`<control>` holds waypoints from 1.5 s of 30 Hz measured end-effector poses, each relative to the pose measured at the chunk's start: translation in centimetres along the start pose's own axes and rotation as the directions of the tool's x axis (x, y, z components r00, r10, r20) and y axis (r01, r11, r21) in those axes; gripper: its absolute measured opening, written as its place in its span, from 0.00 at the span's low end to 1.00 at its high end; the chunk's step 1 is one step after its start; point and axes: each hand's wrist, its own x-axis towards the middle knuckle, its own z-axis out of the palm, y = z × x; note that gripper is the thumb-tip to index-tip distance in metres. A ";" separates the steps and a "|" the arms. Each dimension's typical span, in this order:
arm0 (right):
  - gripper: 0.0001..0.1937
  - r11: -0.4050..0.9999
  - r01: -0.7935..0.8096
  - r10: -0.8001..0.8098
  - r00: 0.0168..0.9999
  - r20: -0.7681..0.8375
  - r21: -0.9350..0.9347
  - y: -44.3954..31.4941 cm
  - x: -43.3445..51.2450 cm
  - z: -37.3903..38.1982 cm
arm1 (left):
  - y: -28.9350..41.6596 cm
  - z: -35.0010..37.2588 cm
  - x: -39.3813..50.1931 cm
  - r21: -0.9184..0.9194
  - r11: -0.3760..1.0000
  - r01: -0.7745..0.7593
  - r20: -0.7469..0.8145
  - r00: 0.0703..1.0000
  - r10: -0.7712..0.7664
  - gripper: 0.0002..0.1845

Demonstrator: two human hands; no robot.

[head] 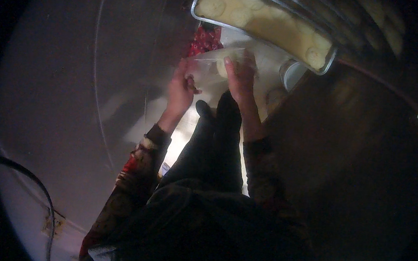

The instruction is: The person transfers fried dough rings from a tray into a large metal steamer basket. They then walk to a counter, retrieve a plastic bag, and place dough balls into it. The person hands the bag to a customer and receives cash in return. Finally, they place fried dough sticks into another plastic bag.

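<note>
Between my two hands is a clear plastic bag or sheet (209,60), stretched and see-through. My left hand (181,89) grips its left side, fingers partly hidden behind it. My right hand (240,78) is at its other side, thumb up, with a pale round dough-like piece (222,67) beside the thumb, seen through or against the plastic. Beyond my hands, a metal-rimmed tray (215,22) holds several pale round dough-like pieces (211,7) on a yellowish surface. Whether the round piece is inside the plastic I cannot tell.
Red patterned cloth (205,40) lies behind my hands. A white round container (294,75) stands below the tray's right end. More stacked tray edges reach to the upper right. A black cable (44,188) curves at the lower left. My legs and feet show below my hands.
</note>
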 end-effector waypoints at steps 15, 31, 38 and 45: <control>0.32 0.984 -0.034 0.069 0.978 0.197 -0.176 0.4 -0.6 -0.3 | 1.3 -3.6 -0.3 -0.679 0.712 0.180 0.249 0.969 -0.008 0.10; 0.34 0.793 0.211 -0.320 0.943 -0.096 -0.572 8.9 20.4 5.7 | 6.2 -7.5 -4.0 -0.390 0.916 0.097 0.164 0.986 -0.034 0.42; 0.29 0.666 -0.296 0.040 0.931 0.363 0.685 5.5 17.1 -7.5 | 11.2 -8.8 -5.0 -0.405 0.912 0.064 0.127 0.992 -0.013 0.53; 0.28 0.530 -0.485 -0.382 0.596 0.706 0.696 -6.5 2.9 -5.8 | 16.0 -9.9 -8.5 -0.203 0.969 -0.139 0.273 0.943 0.192 0.56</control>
